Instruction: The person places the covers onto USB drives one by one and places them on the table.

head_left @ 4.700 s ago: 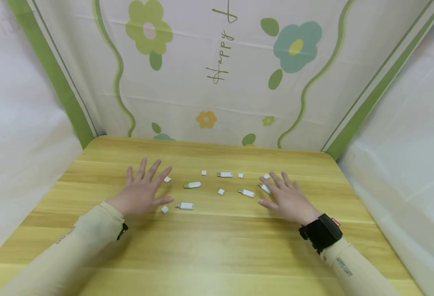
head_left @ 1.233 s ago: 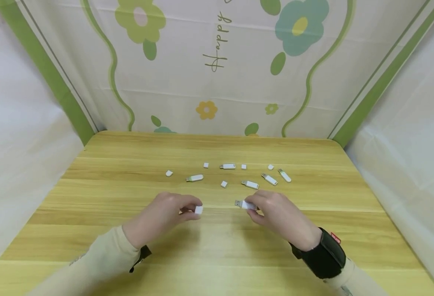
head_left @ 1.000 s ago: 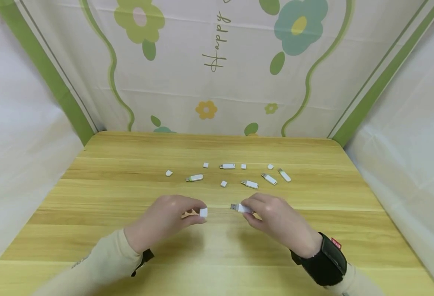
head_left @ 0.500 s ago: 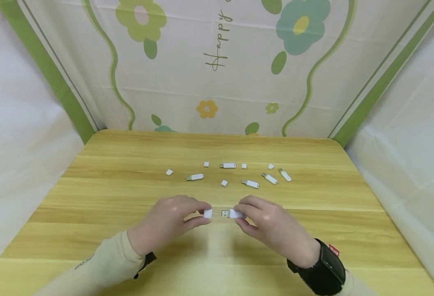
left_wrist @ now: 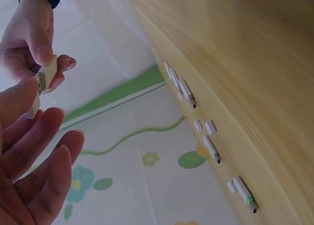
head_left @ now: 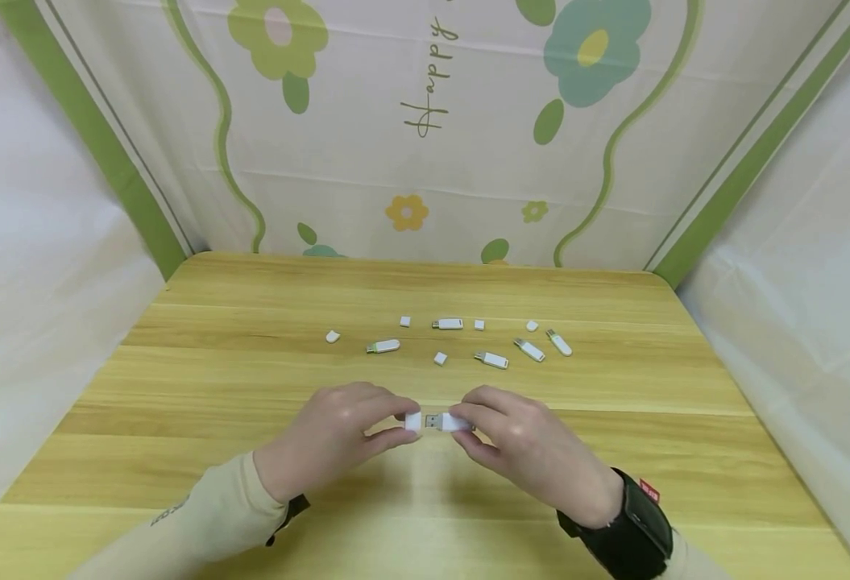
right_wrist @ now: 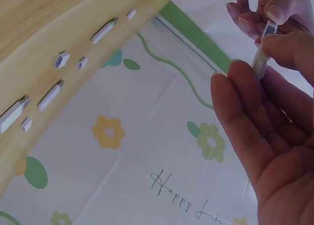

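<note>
Between thumb and fingers my left hand (head_left: 345, 431) pinches a small white cap (head_left: 413, 421). My right hand (head_left: 522, 439) grips a white USB flash drive (head_left: 457, 422) by its body, with the metal plug (head_left: 433, 421) pointing left at the cap. A narrow gap separates plug and cap in the head view, and both hands are held above the table. In the left wrist view the cap (left_wrist: 33, 108) and the drive (left_wrist: 47, 75) are lined up close together. The right wrist view shows the drive (right_wrist: 261, 58) between thumb and fingers, its rear part partly covered.
Beyond the hands, uncapped drives lie on the wooden table (head_left: 250, 298), among them a green-trimmed one (head_left: 383, 346), one at the back (head_left: 447, 324) and one at the right (head_left: 559, 343). Loose caps lie among them, such as a square one (head_left: 441, 359). A flowered curtain (head_left: 366, 145) stands behind.
Both hands, first spread flat over the table, have since picked up a cap and a drive. Over the last second they have drawn together, so the gap between plug and cap has narrowed.
</note>
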{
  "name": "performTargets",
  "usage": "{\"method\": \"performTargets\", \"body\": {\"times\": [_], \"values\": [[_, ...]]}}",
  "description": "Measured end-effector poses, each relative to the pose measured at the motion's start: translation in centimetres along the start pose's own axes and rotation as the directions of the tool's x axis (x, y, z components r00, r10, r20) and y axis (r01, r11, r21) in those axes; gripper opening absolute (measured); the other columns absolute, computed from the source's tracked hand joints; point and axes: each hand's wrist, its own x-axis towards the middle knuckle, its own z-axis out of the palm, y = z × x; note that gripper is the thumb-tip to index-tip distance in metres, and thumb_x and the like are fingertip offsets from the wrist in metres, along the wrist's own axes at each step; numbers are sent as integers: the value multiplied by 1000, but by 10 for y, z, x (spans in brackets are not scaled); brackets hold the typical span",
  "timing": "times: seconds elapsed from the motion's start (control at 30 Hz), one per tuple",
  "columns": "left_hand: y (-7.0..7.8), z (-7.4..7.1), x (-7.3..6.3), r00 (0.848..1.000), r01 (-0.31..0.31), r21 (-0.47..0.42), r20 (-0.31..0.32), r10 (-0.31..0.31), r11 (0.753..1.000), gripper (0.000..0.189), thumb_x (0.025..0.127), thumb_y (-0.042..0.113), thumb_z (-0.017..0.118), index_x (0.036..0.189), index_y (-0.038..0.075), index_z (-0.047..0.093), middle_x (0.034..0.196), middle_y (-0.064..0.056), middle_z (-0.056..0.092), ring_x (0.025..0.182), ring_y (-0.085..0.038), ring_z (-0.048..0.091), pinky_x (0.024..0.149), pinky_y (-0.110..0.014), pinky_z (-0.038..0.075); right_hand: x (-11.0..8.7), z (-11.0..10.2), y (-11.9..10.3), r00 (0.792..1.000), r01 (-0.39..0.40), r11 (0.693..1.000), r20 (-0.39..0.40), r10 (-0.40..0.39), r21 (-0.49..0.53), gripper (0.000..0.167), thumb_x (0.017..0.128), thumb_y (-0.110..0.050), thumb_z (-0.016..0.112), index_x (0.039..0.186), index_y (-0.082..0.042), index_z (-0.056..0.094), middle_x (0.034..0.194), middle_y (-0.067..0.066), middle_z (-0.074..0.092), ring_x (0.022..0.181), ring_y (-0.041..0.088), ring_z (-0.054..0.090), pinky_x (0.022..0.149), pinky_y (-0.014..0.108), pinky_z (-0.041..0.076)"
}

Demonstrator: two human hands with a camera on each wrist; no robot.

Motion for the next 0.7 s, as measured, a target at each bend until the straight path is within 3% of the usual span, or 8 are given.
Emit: {"method": "performTargets", "body": {"times": [0.7], "values": [[1, 2, 3, 998, -48, 4, -29, 49, 999, 21, 80, 21, 83, 96, 12, 73, 82, 7, 70, 69, -3, 63, 59, -15, 50, 4, 6, -1, 1000, 16, 999, -9, -16, 31, 28, 75, -2, 84, 100, -5, 71, 95, 0, 63, 75, 6, 58, 67, 11, 49]]}}
